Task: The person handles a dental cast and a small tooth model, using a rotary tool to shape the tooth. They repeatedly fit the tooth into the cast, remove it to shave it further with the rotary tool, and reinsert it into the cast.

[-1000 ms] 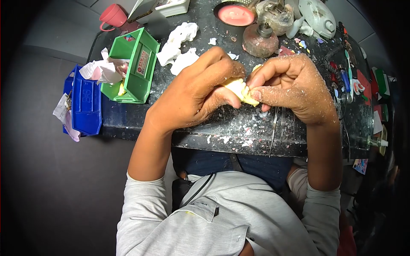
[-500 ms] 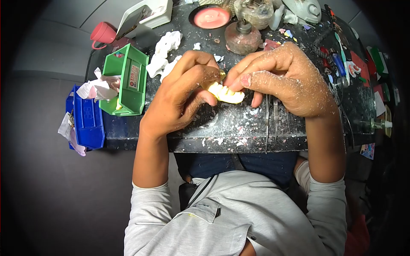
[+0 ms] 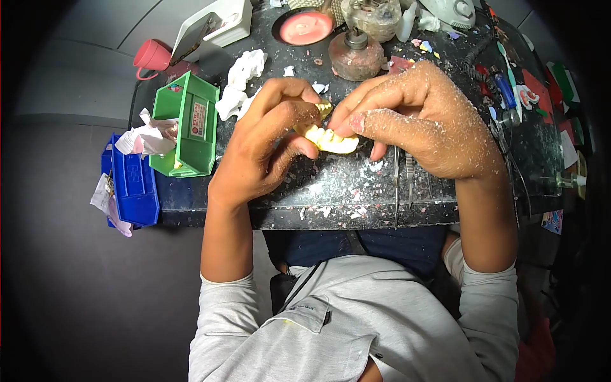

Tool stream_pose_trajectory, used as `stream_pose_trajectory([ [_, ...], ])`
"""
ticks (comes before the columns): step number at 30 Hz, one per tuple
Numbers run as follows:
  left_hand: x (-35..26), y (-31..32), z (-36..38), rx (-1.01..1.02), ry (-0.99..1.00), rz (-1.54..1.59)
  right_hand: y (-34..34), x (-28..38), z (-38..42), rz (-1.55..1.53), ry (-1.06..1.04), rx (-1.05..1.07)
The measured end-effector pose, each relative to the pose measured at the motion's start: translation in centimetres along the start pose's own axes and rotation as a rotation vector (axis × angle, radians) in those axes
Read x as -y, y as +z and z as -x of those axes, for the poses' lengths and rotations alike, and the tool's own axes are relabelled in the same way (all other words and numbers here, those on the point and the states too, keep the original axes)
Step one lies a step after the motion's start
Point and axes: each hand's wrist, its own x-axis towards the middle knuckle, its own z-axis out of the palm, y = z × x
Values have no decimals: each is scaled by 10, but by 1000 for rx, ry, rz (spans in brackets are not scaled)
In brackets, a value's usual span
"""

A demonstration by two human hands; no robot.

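Observation:
A pale yellow dental cast [image 3: 337, 141] with tooth shapes along its rim is held up over the near part of the bench. My left hand [image 3: 264, 140] is closed around its left end, thumb below and curled fingers above, hiding part of it. From the other side, my right hand [image 3: 420, 121] pinches at the row of teeth with thumb and index fingertip. Whether something small sits between those fingertips is hidden. White dust and shavings cover the right hand. Metal tweezers [image 3: 409, 172] and a thin metal tool [image 3: 396, 181] lie on the bench below that hand.
At left stand a green bin [image 3: 197, 127] holding crumpled paper and a blue bin [image 3: 135, 181]. Farther back are a pink cup [image 3: 153, 56], a white tray [image 3: 238, 28], a dish of pink material [image 3: 307, 28] and a spirit burner [image 3: 356, 57]. Debris litters the dark bench [image 3: 286, 213].
My right fingertips have shifted slightly left along the cast's teeth. The cast has turned a little, showing more of its far left end. The whole view has moved slightly.

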Motion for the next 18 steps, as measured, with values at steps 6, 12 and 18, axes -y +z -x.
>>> stream_pose_trajectory([
  [6, 0, 1, -1, -14, 12, 3, 0, -1, 0, 10, -3, 1],
  [12, 2, 0, -1, -4, 30, -3, 0, 0, 1, 40, -12, 4],
  [18, 0, 0, -1, -8, 15, -3, 2, 0, 1, 25, 27, -16],
])
